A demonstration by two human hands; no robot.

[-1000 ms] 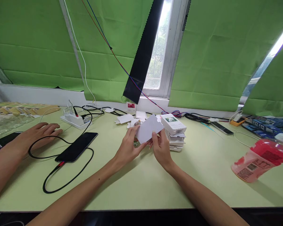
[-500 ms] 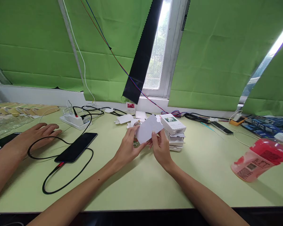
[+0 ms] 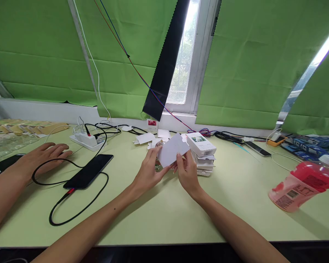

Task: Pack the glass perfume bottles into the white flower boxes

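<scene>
A small white cardboard box (image 3: 172, 150) is held up in front of me, tilted, with one plain face towards me. My left hand (image 3: 149, 170) grips its left side, the thumb under its lower edge. On its lower right corner, my right hand (image 3: 186, 171) is closed with the thumb pressed on the face. Just right of the fingers stands a stack of white boxes (image 3: 204, 166), topped by a box with a printed picture (image 3: 201, 143). A shiny object (image 3: 160, 143) shows behind the held box, mostly hidden. How deep the held box is, I cannot tell.
Another person's hand (image 3: 48, 157) rests on the table at left, beside a phone (image 3: 89, 171) with a black cable. Behind are a power strip (image 3: 86, 140) and white cartons (image 3: 145, 138). On the right are a pink bottle (image 3: 301, 186) and another phone (image 3: 257, 149).
</scene>
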